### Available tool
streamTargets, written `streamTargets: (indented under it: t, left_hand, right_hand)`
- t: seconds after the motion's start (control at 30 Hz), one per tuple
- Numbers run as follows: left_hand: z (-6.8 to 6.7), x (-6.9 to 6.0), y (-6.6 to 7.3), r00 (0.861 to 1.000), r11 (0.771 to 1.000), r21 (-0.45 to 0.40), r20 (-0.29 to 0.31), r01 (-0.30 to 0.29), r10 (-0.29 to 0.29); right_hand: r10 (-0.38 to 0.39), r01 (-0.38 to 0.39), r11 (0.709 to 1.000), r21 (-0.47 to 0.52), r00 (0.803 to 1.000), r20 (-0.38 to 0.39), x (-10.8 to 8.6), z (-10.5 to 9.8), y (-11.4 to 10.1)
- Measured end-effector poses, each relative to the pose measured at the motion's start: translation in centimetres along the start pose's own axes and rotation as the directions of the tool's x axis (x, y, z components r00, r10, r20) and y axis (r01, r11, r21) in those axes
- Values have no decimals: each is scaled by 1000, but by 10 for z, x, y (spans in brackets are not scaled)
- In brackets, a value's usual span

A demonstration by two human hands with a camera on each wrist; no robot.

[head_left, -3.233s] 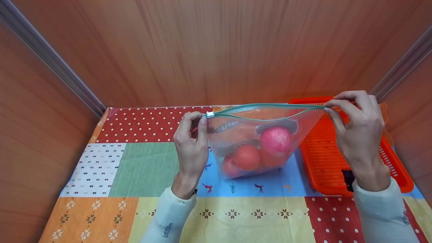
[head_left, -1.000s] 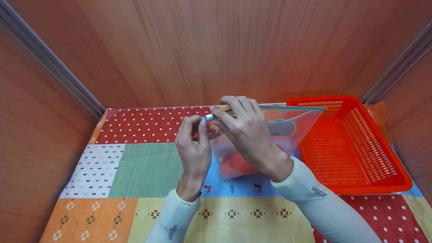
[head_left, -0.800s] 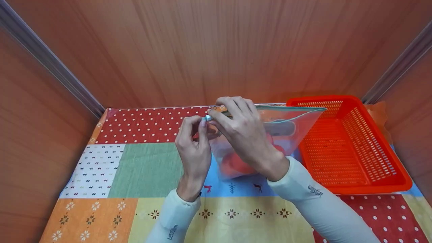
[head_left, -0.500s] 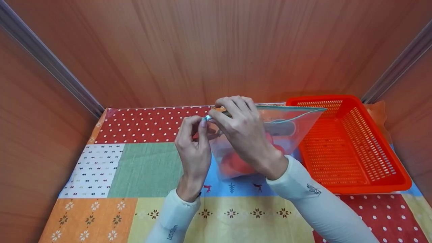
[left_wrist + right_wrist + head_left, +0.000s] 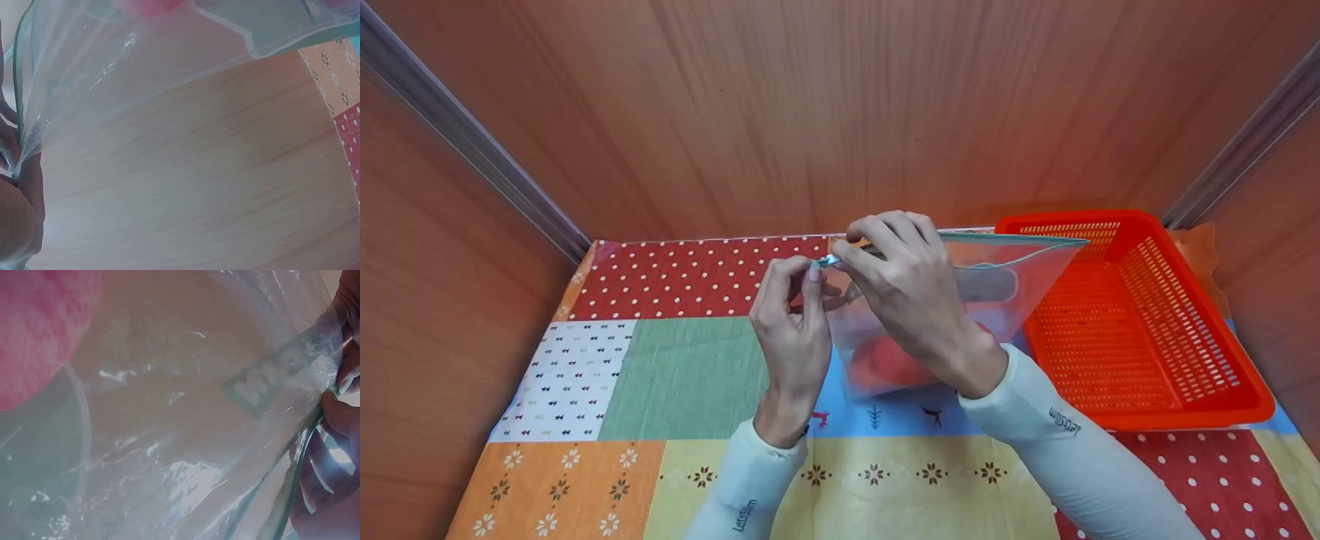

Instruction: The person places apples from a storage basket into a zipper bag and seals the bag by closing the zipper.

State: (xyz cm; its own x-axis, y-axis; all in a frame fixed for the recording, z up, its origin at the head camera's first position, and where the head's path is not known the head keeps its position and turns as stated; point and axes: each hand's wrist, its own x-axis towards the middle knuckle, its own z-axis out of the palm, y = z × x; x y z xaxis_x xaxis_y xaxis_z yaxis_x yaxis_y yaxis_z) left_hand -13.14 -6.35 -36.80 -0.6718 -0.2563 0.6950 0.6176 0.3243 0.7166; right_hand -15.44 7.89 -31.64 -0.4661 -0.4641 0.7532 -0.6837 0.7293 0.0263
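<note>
A clear slider zip bag [image 5: 1046, 274] with a green-edged mouth stands at mid-table; its right part gapes a little. My left hand [image 5: 791, 322] pinches the bag's top left corner between thumb and forefinger. Beside it, my right hand [image 5: 911, 292] pinches the white slider [image 5: 830, 260], a short stretch of zip showing left of it. Red round fruits [image 5: 889, 364] lie inside, partly hidden by the right hand. The right wrist view shows a pink streaked round fruit [image 5: 42, 332] through the plastic. Both hands meet at the zip there.
An orange-red plastic basket [image 5: 1155, 420] stands right of the bag. The patchwork tablecloth [image 5: 690, 375] covers the table. Wood-grain panels [image 5: 780, 112] rise at the back and both sides.
Earlier my right hand held the bag's top right corner; it has moved left to the slider. In the last half second, hand and slider shifted slightly right. The left hand kept its pinch.
</note>
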Motion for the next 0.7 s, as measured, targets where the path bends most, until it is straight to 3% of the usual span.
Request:
streamTargets:
  t: [0.7]
  left_hand:
    - [-1, 0, -1, 1000, 1000, -14, 15, 18, -17]
  right_hand:
    - [68, -68, 998, -6, 998, 7, -6, -5, 12]
